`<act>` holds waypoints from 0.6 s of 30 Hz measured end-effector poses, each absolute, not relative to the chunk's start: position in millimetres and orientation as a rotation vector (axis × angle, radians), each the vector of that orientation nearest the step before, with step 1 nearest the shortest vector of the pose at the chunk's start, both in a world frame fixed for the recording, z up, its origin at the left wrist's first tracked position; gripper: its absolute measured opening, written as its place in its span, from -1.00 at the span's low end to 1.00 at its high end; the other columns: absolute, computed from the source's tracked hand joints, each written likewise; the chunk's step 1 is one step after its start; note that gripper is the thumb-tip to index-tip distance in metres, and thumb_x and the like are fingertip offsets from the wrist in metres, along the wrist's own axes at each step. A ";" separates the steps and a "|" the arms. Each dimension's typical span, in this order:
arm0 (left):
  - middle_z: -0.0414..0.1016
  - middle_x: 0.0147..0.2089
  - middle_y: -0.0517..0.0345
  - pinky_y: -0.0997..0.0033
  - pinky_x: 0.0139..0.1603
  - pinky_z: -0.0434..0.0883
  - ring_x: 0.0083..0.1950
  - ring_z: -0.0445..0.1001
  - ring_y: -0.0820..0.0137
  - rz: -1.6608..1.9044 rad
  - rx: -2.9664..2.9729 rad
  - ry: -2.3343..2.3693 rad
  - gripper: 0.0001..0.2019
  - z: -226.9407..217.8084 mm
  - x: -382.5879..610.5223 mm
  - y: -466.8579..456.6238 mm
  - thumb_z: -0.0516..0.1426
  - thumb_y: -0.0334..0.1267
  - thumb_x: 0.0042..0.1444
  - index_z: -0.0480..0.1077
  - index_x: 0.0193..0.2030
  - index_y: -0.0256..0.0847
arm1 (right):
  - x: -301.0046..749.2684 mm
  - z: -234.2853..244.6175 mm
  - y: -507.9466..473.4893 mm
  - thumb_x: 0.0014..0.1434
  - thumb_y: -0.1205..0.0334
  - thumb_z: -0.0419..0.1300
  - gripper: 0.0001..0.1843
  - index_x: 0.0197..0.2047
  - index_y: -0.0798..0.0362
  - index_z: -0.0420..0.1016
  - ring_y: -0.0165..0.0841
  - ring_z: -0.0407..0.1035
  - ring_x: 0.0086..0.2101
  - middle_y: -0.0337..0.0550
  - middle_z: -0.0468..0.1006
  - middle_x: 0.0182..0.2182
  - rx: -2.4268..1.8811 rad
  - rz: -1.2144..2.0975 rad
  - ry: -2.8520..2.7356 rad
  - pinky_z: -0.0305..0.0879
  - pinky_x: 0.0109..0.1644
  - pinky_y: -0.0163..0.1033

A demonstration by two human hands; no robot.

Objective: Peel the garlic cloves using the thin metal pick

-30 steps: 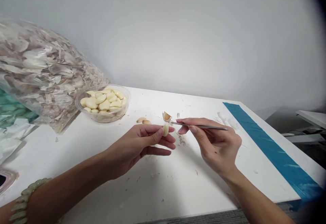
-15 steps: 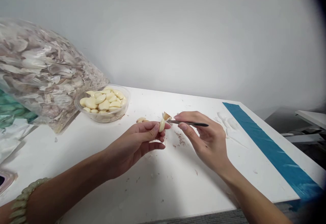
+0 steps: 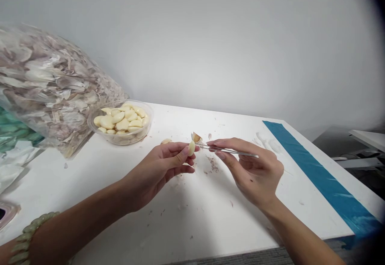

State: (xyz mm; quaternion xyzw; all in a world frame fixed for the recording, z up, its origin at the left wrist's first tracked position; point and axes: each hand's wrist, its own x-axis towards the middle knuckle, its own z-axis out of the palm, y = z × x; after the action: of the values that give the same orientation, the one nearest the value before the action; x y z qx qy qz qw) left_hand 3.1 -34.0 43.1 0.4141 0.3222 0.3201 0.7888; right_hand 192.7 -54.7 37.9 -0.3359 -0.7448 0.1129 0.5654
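Between thumb and fingers, my left hand [image 3: 168, 158] pinches a pale peeled garlic clove [image 3: 191, 148]. My right hand [image 3: 249, 168] is closed on metal tweezers [image 3: 233, 151], whose tips point left and end close to the clove; whether they touch it I cannot tell. Just beyond the tips lies a brownish piece of garlic skin [image 3: 196, 137]. Another clove [image 3: 165, 141] rests on the table behind my left fingers, partly hidden by them. A clear plastic bowl [image 3: 129, 139] heaped with peeled cloves stands beyond my left hand.
A large clear bag of garlic skins [image 3: 54, 84] leans at the left, with a green bag [image 3: 18, 130] and crumpled white paper [image 3: 15, 162] beside it. Skin crumbs [image 3: 213, 164] dot the white table [image 3: 144, 233]. Blue tape [image 3: 319, 172] runs along the right side.
My right hand has shifted right and turned, drawing the tweezers slightly back so that both their arms show. The left hand stays almost in place with the clove.
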 end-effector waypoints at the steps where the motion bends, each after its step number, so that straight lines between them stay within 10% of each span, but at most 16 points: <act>1: 0.29 -0.38 0.24 0.55 -0.20 0.29 -0.30 0.26 0.55 0.686 0.886 0.696 -0.80 43.5 3.1 -34.0 0.16 -0.13 0.09 0.41 -0.40 -0.23 | 192.9 37.9 -54.7 0.03 0.60 0.22 -0.59 -0.12 -0.04 0.53 -0.28 0.51 -0.27 -0.20 0.62 -0.27 -0.779 0.275 -1.753 0.53 -0.28 -0.13; 18: 0.30 -0.34 0.23 0.55 -0.16 0.30 -0.27 0.28 0.56 0.695 0.914 0.666 -0.81 37.4 3.3 -33.0 0.17 -0.13 0.09 0.42 -0.36 -0.23 | 192.6 36.8 -55.5 0.03 0.60 0.22 -0.62 -0.15 -0.01 0.54 -0.29 0.52 -0.32 -0.20 0.61 -0.31 -0.737 0.209 -1.676 0.51 -0.31 -0.13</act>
State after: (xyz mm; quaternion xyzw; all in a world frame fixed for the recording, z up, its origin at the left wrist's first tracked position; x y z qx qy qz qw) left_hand 3.3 -33.0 37.4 0.4241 0.3090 0.3226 0.7878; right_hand 192.6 -55.5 36.8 -0.3185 -0.7243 0.0904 0.6049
